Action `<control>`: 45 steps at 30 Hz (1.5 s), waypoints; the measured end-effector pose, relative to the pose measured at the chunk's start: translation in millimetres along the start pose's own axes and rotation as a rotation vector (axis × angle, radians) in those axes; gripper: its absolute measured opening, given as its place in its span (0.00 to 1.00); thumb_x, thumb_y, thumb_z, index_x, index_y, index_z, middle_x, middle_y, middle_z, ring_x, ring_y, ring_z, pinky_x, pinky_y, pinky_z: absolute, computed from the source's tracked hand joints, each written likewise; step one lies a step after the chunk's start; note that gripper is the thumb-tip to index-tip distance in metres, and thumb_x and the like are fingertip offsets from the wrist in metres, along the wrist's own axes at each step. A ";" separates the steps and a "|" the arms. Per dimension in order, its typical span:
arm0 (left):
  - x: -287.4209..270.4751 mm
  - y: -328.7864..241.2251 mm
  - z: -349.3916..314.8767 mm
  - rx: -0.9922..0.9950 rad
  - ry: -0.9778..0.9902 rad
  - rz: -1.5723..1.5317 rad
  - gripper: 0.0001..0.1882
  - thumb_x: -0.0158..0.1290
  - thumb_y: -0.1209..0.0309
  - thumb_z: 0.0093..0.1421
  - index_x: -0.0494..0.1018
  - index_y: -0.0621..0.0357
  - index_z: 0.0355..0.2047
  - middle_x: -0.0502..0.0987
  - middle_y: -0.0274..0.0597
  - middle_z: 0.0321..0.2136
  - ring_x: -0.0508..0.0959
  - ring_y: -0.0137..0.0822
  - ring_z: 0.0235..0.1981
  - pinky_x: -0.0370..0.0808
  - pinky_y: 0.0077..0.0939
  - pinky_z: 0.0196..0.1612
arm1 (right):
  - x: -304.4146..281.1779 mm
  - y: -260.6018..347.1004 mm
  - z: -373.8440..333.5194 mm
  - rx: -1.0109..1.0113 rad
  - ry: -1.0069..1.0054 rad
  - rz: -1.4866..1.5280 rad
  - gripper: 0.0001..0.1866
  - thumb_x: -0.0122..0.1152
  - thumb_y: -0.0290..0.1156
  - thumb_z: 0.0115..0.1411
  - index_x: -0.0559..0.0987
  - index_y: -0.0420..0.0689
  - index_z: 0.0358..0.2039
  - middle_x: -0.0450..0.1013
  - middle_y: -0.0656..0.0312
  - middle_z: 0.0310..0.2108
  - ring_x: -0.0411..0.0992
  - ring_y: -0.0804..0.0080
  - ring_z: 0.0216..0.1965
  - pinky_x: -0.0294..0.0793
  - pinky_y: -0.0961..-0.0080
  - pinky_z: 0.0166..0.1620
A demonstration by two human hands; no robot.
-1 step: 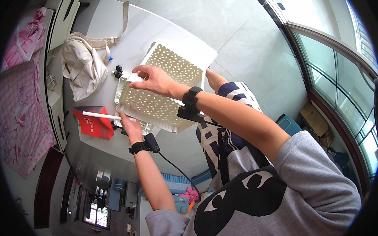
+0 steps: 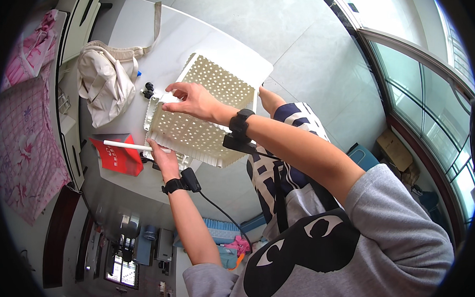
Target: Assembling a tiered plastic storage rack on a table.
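A cream plastic basket (image 2: pixel 214 78) with a pattern of small holes lies on the white table. My right hand (image 2: pixel 196 102) reaches over its left part, thumb and forefinger curled round a white plastic piece (image 2: pixel 167 97) whose full shape the fingers hide. Nearer to me, my left hand (image 2: pixel 164 160) grips a slim white rod (image 2: pixel 123 145) at its right end, beside the basket's near left corner. The rod's other end sticks out leftward over a red packet (image 2: pixel 120 159).
A cream cloth bag (image 2: pixel 107 82) with a long strap lies on the table (image 2: pixel 234 46) at the left. Small black parts (image 2: pixel 148 90) sit between bag and basket. Glass sliding doors (image 2: pixel 418 90) stand at right, a cardboard box (image 2: pixel 394 149) beside them. A cable hangs from my left wrist.
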State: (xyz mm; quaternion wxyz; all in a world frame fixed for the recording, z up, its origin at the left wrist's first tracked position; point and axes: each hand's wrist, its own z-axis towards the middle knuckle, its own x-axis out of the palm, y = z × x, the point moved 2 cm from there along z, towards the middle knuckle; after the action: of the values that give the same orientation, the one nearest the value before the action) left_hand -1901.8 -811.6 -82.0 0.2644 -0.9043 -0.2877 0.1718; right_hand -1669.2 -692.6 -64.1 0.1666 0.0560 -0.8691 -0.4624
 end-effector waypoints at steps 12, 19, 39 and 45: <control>28.3 -9.7 2.2 0.027 0.051 0.098 0.26 0.50 0.45 0.60 0.65 0.58 0.39 0.65 0.33 0.29 0.66 0.26 0.31 0.67 0.25 0.37 | -33.4 -0.7 24.9 0.040 -0.158 -0.386 0.32 0.49 0.51 0.57 0.68 0.32 0.49 0.72 0.36 0.40 0.73 0.49 0.42 0.72 0.64 0.45; 83.0 -12.4 -15.7 0.082 -0.009 0.227 0.37 0.47 0.39 0.58 0.61 0.65 0.45 0.65 0.38 0.33 0.68 0.30 0.35 0.69 0.28 0.37 | -61.7 -11.3 49.1 -0.165 -0.155 -0.914 0.09 0.42 0.34 0.63 0.67 0.44 0.37 0.70 0.44 0.34 0.71 0.41 0.32 0.74 0.51 0.35; 70.4 -25.5 -8.3 0.156 0.095 0.447 0.27 0.43 0.44 0.63 0.66 0.59 0.31 0.57 0.27 0.19 0.57 0.24 0.21 0.56 0.23 0.24 | -50.6 -15.6 47.1 -0.166 -0.310 -1.114 0.12 0.43 0.34 0.63 0.68 0.48 0.46 0.73 0.51 0.36 0.73 0.49 0.33 0.75 0.59 0.34; 56.2 -28.6 -5.7 0.191 0.102 0.588 0.26 0.43 0.45 0.63 0.67 0.59 0.37 0.64 0.29 0.21 0.66 0.26 0.24 0.66 0.22 0.30 | -47.8 7.3 31.6 0.028 -0.192 -0.821 0.21 0.37 0.46 0.66 0.64 0.50 0.54 0.63 0.37 0.51 0.71 0.40 0.41 0.72 0.56 0.47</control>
State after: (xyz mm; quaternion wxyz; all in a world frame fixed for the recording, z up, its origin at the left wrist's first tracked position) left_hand -1867.9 -759.5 -69.8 0.3010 -0.9273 0.0173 0.2218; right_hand -1634.7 -651.6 -85.9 -0.1139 0.3566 -0.7923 -0.4818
